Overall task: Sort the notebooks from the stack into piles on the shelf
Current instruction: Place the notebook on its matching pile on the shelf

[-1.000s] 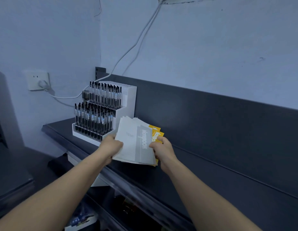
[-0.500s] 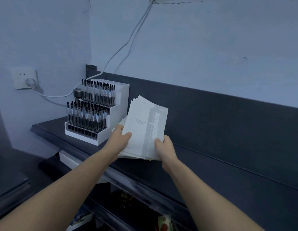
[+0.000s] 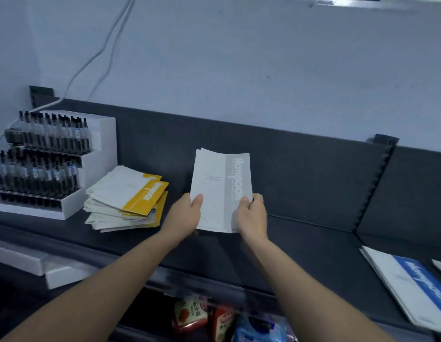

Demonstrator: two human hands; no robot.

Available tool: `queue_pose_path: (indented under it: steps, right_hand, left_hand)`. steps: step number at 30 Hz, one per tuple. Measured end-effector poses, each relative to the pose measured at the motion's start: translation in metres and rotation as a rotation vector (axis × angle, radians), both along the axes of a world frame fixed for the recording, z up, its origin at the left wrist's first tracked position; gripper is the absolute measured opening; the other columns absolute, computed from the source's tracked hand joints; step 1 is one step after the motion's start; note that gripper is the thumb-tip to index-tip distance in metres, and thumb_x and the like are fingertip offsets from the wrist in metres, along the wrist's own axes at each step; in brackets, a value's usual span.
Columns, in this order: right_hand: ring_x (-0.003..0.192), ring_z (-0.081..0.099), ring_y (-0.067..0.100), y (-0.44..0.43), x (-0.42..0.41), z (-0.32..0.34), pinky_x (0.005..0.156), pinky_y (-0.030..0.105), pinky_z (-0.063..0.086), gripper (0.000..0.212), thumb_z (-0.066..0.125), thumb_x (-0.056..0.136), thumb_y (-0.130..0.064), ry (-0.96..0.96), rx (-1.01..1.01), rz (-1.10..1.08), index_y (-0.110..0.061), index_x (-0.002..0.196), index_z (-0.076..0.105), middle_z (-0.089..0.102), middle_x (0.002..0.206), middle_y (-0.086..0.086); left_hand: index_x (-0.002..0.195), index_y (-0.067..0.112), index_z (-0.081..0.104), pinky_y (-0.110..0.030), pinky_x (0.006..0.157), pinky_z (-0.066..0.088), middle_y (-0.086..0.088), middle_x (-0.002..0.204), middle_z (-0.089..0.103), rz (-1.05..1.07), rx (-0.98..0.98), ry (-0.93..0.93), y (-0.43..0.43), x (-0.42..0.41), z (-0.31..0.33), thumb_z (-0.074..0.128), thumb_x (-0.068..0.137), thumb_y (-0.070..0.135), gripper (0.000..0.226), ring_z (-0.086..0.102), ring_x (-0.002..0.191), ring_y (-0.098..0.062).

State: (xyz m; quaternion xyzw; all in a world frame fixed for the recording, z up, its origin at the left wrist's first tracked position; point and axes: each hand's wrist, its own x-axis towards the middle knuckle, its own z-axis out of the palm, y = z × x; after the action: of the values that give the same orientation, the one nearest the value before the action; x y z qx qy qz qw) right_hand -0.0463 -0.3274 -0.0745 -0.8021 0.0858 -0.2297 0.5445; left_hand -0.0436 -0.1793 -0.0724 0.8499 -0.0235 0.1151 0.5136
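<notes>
Two hands hold a few grey notebooks (image 3: 214, 183) by the lower edge above the shelf (image 3: 301, 218): left hand (image 3: 187, 214) and right hand (image 3: 252, 214) each pinch them, thumbs on top. The stack (image 3: 125, 196) lies left of them beside the pen rack (image 3: 49, 164); a blue notebook (image 3: 409, 280) lies far right.

Arms outstretched, left hand (image 3: 187, 216), right hand (image 3: 252, 215), both pinching grey notebook (image 3: 215, 183)

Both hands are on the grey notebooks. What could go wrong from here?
1. The left grip and right grip hold the grey notebooks only by the bottom edge. Several seem held together, so one might slip out.
2. The stack lies splayed beside the pen display; a brush from a forearm could scatter it.
</notes>
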Motion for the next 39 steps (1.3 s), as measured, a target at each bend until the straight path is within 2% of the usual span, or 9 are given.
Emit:
queue_pose_path:
  steps: [5, 9, 13, 17, 23, 28, 33, 36, 39]
  right_hand:
    - [0.091, 0.058, 0.022, -0.071, -0.033, 0.003, 0.075, 0.034, 0.044, 0.021, 0.033, 0.101, -0.024, 0.003, -0.069, -0.073, -0.014, 0.118, 0.042, 0.06, 0.102, -0.001]
    - [0.09, 0.057, 0.022, -0.127, -0.065, 0.007, 0.073, 0.033, 0.042, 0.024, 0.032, 0.1, -0.021, 0.031, -0.107, -0.114, -0.016, 0.123, 0.039, 0.059, 0.101, -0.002]
    - [0.083, 0.056, 0.02, -0.182, -0.097, 0.007, 0.068, 0.033, 0.042, 0.024, 0.032, 0.099, -0.018, 0.056, -0.149, -0.148, -0.015, 0.122, 0.037, 0.057, 0.094, -0.003]
    - [0.088, 0.058, 0.024, -0.234, -0.127, 0.004, 0.078, 0.038, 0.048, 0.026, 0.032, 0.099, -0.018, 0.063, -0.171, -0.199, -0.012, 0.124, 0.038, 0.061, 0.105, 0.005]
    - [0.069, 0.051, 0.02, -0.31, -0.172, -0.002, 0.058, 0.034, 0.037, 0.021, 0.03, 0.099, -0.018, 0.088, -0.195, -0.268, -0.01, 0.117, 0.039, 0.054, 0.081, 0.001]
    - [0.072, 0.053, 0.024, -0.372, -0.194, -0.006, 0.065, 0.036, 0.041, 0.023, 0.031, 0.099, -0.019, 0.113, -0.199, -0.353, -0.008, 0.117, 0.04, 0.054, 0.081, 0.004]
    - [0.084, 0.058, 0.03, -0.433, -0.211, -0.013, 0.076, 0.043, 0.048, 0.02, 0.034, 0.098, -0.019, 0.125, -0.203, -0.435, -0.01, 0.113, 0.042, 0.059, 0.091, 0.007]
    - [0.081, 0.055, 0.029, -0.47, -0.217, -0.018, 0.074, 0.041, 0.046, 0.016, 0.034, 0.098, -0.019, 0.143, -0.219, -0.49, -0.01, 0.107, 0.042, 0.058, 0.088, 0.005]
    - [0.086, 0.058, 0.03, -0.507, -0.219, -0.021, 0.078, 0.041, 0.048, 0.017, 0.034, 0.098, -0.021, 0.168, -0.232, -0.535, -0.012, 0.11, 0.042, 0.061, 0.094, 0.007]
  left_hand:
    - [0.104, 0.013, 0.055, -0.032, 0.069, 0.046, -0.002, 0.1, 0.062, -0.055, 0.014, -0.001, -0.072, -0.013, -0.004, 0.031, 0.101, 0.043, 0.038, 0.059, 0.083, -0.019]
    - [0.107, 0.011, 0.056, -0.035, 0.079, 0.046, 0.001, 0.104, 0.061, -0.104, 0.031, 0.0, -0.131, -0.033, -0.003, 0.031, 0.101, 0.042, 0.04, 0.058, 0.093, -0.017]
    - [0.107, 0.011, 0.055, -0.033, 0.076, 0.043, 0.0, 0.104, 0.059, -0.146, 0.079, -0.003, -0.186, -0.055, -0.004, 0.029, 0.101, 0.042, 0.04, 0.056, 0.092, -0.017]
    - [0.104, 0.011, 0.055, -0.034, 0.076, 0.044, -0.001, 0.102, 0.06, -0.194, 0.105, -0.012, -0.24, -0.08, -0.008, 0.03, 0.101, 0.041, 0.039, 0.057, 0.089, -0.018]
    - [0.107, 0.01, 0.055, -0.036, 0.078, 0.045, -0.003, 0.105, 0.06, -0.269, 0.139, -0.022, -0.319, -0.109, -0.012, 0.03, 0.101, 0.04, 0.04, 0.056, 0.093, -0.021]
    - [0.105, 0.008, 0.054, -0.036, 0.079, 0.045, -0.008, 0.107, 0.06, -0.354, 0.168, -0.025, -0.386, -0.119, -0.015, 0.03, 0.101, 0.04, 0.041, 0.056, 0.094, -0.025]
    - [0.114, 0.006, 0.048, -0.034, 0.07, 0.039, -0.006, 0.103, 0.055, -0.413, 0.24, -0.02, -0.455, -0.127, -0.02, 0.027, 0.102, 0.04, 0.042, 0.052, 0.089, -0.024]
    - [0.114, 0.003, 0.044, -0.035, 0.067, 0.041, -0.013, 0.105, 0.057, -0.459, 0.233, -0.004, -0.496, -0.127, -0.025, 0.027, 0.102, 0.04, 0.042, 0.054, 0.083, -0.029]
    - [0.111, 0.003, 0.044, -0.036, 0.068, 0.039, -0.013, 0.105, 0.056, -0.494, 0.258, -0.016, -0.536, -0.127, -0.029, 0.027, 0.102, 0.038, 0.04, 0.05, 0.083, -0.026]
